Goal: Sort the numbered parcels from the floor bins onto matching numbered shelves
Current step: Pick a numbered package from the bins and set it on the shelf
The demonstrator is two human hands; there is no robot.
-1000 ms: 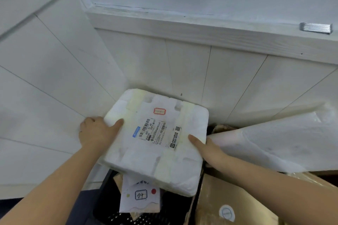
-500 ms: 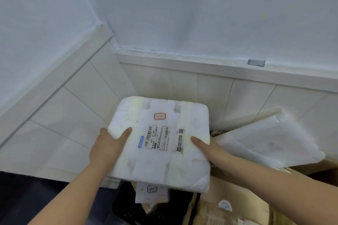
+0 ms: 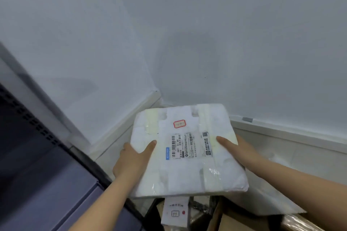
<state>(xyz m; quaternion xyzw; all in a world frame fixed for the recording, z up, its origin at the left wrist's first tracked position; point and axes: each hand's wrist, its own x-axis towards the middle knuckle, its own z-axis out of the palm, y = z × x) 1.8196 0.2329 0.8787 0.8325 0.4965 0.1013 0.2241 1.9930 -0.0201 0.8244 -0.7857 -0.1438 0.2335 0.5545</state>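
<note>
Foam parcel (image 3: 187, 152): held level in the air before the wall corner, above the floor bin (image 3: 204, 210); a red-framed sticker (image 3: 179, 124) and shipping label (image 3: 185, 145) face up.
Left hand (image 3: 134, 157): left edge gripped, thumb on top, fingers hidden beneath.
Right hand (image 3: 237, 149): right edge gripped, thumb on top.
Bin parcel (image 3: 175, 212): marked "04", lying below.
</note>
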